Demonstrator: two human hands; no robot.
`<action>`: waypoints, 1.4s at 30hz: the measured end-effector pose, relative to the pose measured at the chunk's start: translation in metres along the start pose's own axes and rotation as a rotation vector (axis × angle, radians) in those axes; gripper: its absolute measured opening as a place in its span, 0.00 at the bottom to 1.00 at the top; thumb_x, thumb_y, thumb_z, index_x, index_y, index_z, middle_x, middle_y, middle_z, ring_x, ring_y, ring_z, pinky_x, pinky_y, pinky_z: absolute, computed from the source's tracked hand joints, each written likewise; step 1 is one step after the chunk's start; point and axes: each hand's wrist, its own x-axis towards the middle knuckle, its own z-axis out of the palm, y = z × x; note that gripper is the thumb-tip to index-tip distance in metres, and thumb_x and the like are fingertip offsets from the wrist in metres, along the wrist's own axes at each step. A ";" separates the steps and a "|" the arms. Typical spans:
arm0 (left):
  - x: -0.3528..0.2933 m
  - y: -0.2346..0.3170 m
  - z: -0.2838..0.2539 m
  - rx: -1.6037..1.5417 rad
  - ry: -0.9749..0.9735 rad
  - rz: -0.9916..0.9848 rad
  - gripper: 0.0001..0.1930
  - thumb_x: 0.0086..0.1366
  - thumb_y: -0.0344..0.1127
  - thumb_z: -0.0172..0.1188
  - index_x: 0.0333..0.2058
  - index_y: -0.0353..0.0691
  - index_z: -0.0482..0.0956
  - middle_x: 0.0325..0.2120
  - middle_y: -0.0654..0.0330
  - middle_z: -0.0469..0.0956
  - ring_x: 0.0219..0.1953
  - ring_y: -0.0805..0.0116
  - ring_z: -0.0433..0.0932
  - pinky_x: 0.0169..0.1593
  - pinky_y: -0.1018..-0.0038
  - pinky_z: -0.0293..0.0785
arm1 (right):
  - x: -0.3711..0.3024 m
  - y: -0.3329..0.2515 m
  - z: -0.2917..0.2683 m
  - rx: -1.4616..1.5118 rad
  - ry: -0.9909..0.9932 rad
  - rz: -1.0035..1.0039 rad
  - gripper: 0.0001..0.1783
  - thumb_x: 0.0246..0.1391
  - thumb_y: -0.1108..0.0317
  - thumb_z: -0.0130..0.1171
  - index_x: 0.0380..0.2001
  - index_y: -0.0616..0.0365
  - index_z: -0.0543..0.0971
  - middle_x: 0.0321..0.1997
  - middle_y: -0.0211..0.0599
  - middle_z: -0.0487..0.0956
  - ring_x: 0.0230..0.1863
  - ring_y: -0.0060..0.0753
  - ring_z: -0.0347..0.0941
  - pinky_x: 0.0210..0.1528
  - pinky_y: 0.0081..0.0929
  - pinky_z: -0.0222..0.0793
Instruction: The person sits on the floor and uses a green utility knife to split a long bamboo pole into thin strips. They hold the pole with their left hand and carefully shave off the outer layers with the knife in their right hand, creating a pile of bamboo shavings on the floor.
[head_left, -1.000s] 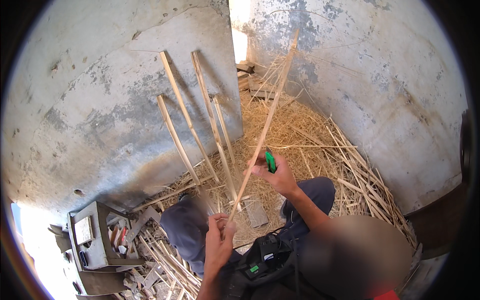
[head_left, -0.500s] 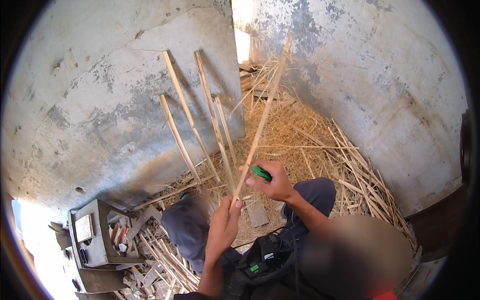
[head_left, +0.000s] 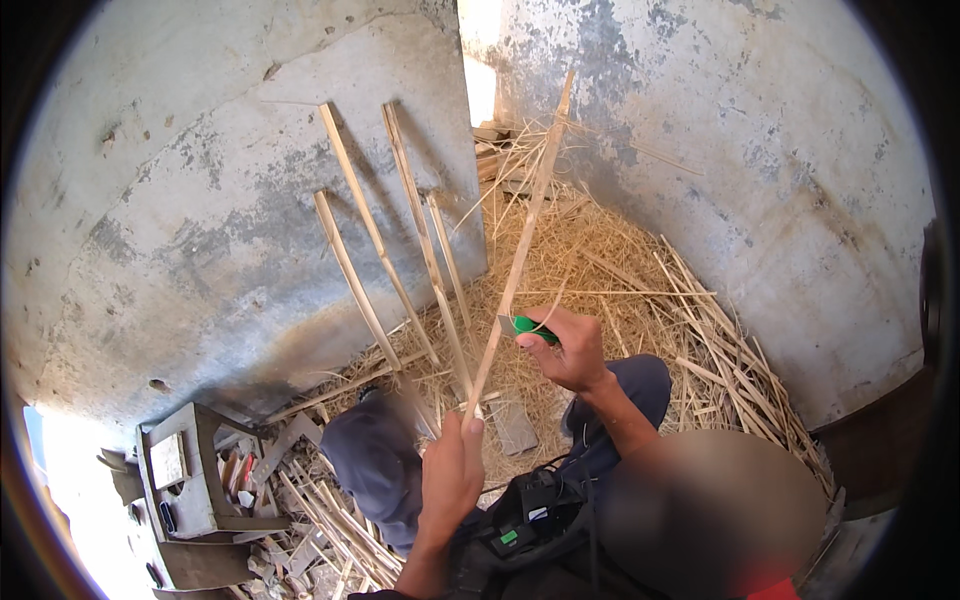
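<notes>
My left hand [head_left: 453, 468] is closed round the lower end of a long, flat wooden strip [head_left: 527, 225], which slants up and away to the right. My right hand [head_left: 573, 350] grips a green-handled knife [head_left: 537, 329]. Its short grey blade meets the strip some way above my left hand. A thin curl of wood rises beside the blade and my right fingers. Several longer sticks, one of them a pale stick [head_left: 350, 270], lean against the wall to the left of the strip.
Pale shavings [head_left: 590, 240] cover the floor between the left wall [head_left: 200, 230] and the right wall [head_left: 770, 200]. A pile of split strips [head_left: 735, 390] lies along the right wall. At lower left, a worn wooden box [head_left: 195, 490] holds small items beside more sticks [head_left: 335, 520].
My right hand has moved slightly up and to the right with the knife, and the blade now shows against the strip. The left hand keeps its hold; the strip has shifted slightly left.
</notes>
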 end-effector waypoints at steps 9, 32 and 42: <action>-0.010 -0.008 0.003 0.054 0.055 0.094 0.12 0.80 0.38 0.53 0.39 0.34 0.67 0.20 0.36 0.74 0.27 0.27 0.75 0.30 0.41 0.65 | 0.005 -0.003 -0.005 -0.044 0.013 -0.026 0.17 0.61 0.53 0.72 0.41 0.56 0.88 0.33 0.39 0.88 0.29 0.39 0.86 0.30 0.31 0.78; -0.047 -0.039 0.010 0.127 -0.039 0.007 0.11 0.80 0.39 0.52 0.42 0.37 0.70 0.20 0.37 0.76 0.27 0.28 0.76 0.31 0.38 0.66 | 0.031 0.044 -0.036 -0.250 0.067 0.135 0.18 0.68 0.52 0.64 0.36 0.56 0.89 0.22 0.40 0.80 0.22 0.38 0.77 0.27 0.36 0.68; -0.060 -0.042 0.009 0.080 -0.099 -0.031 0.14 0.82 0.43 0.50 0.41 0.37 0.70 0.20 0.36 0.75 0.29 0.27 0.76 0.32 0.38 0.66 | 0.058 0.087 -0.058 -0.358 0.136 0.178 0.21 0.68 0.49 0.64 0.46 0.55 0.91 0.21 0.33 0.83 0.19 0.28 0.74 0.25 0.32 0.66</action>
